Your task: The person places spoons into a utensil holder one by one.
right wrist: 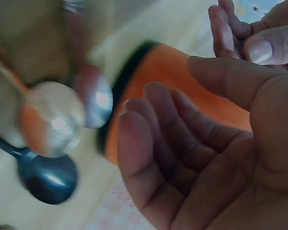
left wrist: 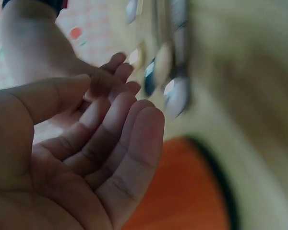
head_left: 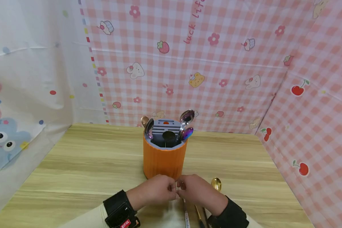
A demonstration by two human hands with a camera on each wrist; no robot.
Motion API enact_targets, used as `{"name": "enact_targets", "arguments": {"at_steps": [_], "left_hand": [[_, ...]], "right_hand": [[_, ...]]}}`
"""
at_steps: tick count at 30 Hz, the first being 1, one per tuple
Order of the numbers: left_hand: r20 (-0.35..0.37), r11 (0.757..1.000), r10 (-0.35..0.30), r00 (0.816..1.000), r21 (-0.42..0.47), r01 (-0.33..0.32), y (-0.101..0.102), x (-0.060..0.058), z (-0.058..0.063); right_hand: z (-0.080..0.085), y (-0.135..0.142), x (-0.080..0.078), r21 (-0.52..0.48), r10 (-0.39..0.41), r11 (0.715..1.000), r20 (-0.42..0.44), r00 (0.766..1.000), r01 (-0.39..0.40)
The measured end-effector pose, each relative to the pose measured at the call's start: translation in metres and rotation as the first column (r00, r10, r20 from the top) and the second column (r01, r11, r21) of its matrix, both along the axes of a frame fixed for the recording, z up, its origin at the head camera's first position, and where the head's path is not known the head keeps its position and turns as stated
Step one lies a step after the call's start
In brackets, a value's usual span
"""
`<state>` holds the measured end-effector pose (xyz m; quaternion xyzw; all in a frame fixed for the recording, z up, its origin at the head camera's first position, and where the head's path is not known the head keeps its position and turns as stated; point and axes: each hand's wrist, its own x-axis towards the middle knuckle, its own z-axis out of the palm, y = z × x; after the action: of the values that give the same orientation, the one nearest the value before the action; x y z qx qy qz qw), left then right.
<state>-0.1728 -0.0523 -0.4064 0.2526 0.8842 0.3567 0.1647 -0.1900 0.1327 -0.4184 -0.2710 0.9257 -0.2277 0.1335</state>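
Both hands meet close in front of an orange utensil holder [head_left: 164,164] in the head view. My left hand [head_left: 156,190] has loosely bent fingers and nothing in its palm. Facing it, my right hand [head_left: 199,192] is likewise loosely curled and holds nothing. In the right wrist view a gold spoon [right wrist: 53,117], a dark spoon [right wrist: 47,178] and a silvery spoon [right wrist: 97,98] lie on the table beside the right hand's fingers. The head view shows a gold spoon bowl [head_left: 216,183] past the right hand, which hides parts of the spoons.
Several spoons stand in the holder, among them a large silver spoon [head_left: 186,117] and a purple-blue one [head_left: 187,133]. The grey slotted top [head_left: 166,124] has a dark round opening. Patterned cloth [head_left: 171,72] hangs behind the wooden table [head_left: 102,152] and at both sides.
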Motion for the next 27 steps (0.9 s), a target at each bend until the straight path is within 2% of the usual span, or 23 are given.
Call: {"name": "enact_targets", "arguments": {"at_steps": [3, 7, 12, 15, 20, 24, 27], "left_hand": [[0.054, 1.000, 0.015, 0.998, -0.002, -0.015, 0.008, 0.003, -0.017], [0.089, 0.999, 0.026, 0.996, -0.030, -0.024, 0.017, 0.007, -0.032], [0.050, 0.986, 0.017, 0.999, -0.167, -0.008, 0.027, 0.012, -0.047], [0.018, 0.974, 0.037, 0.999, -0.226, -0.032, 0.032, 0.016, -0.056], [0.006, 0.964, 0.073, 0.997, -0.257, -0.069, 0.039, 0.018, -0.060], [0.038, 0.977, 0.068, 0.997, -0.203, -0.059, 0.042, 0.019, -0.061], [-0.004, 0.980, 0.071, 0.997, -0.185, -0.070, 0.045, 0.020, -0.064]], "right_hand": [[-0.012, 0.003, 0.002, 0.051, -0.023, 0.998, -0.020, 1.000, 0.024], [-0.022, 0.006, 0.003, 0.102, -0.044, 0.994, -0.013, 0.999, 0.045], [-0.034, 0.009, 0.002, 0.076, -0.008, 0.997, -0.028, 1.000, 0.010], [-0.041, 0.009, 0.000, 0.035, 0.000, 0.999, -0.046, 0.999, 0.002], [-0.048, 0.005, -0.003, 0.030, -0.064, 0.997, -0.080, 0.995, 0.066], [-0.049, 0.002, -0.003, 0.026, -0.105, 0.994, -0.100, 0.989, 0.108], [-0.049, 0.000, -0.003, -0.008, -0.114, 0.993, -0.096, 0.989, 0.114]]}}
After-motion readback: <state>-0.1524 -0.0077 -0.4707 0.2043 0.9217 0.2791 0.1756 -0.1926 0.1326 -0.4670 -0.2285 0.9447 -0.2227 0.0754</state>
